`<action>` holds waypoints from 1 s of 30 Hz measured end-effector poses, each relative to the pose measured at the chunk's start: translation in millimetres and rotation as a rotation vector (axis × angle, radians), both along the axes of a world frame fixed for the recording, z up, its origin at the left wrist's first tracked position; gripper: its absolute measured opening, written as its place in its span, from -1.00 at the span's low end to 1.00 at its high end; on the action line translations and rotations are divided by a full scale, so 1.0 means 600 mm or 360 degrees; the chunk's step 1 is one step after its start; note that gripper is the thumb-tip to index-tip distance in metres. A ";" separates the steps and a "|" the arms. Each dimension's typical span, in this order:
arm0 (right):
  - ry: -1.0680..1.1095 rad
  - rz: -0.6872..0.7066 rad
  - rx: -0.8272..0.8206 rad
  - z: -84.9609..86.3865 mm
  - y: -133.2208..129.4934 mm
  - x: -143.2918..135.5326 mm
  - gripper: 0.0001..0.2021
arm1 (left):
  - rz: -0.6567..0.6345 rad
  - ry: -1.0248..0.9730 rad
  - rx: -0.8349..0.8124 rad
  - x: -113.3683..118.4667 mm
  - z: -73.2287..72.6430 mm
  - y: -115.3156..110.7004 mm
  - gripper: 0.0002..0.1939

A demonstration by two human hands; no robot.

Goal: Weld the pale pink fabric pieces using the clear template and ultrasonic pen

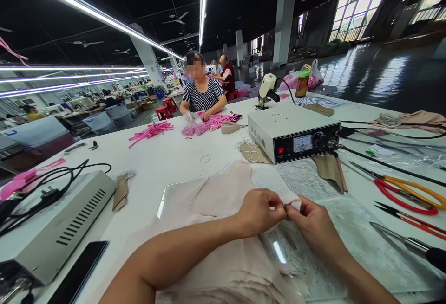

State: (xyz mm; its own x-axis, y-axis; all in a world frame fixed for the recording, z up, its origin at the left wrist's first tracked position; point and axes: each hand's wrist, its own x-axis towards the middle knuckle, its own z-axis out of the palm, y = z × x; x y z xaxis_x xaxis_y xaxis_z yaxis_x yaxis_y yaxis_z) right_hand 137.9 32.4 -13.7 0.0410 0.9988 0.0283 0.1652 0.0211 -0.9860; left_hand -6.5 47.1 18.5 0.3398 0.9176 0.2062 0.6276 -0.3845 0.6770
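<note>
In front of me a thin pale pink fabric piece point(226, 183) is spread over the table, its right corner lifted between my hands. My left hand point(263, 209) is closed, thumb and fingers pinching the fabric's edge. Right beside it, almost touching, my right hand point(313, 218) pinches the same folded white-pink corner. Whether a small item sits between the fingertips I cannot make out. Below my left forearm lies a stack of similar pale fabric pieces point(240, 276). A clear, scuffed sheet point(369, 239) lies under and to the right of my right hand.
Ahead stands a control box point(294, 134) with a dial. At right lie red-and-orange-handled scissors point(407, 192), snips point(411, 220) and a pointed handpiece point(414, 246). Another box point(59, 229) and a phone point(78, 274) are left. Across the white table point(149, 164), a co-worker point(204, 90) handles pink strips.
</note>
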 end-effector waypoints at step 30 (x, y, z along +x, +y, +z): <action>-0.0156 0.0057 -0.0157 -0.002 0.000 0.005 -0.83 | 0.0035 -0.0154 -0.0434 -0.024 0.009 0.002 -0.90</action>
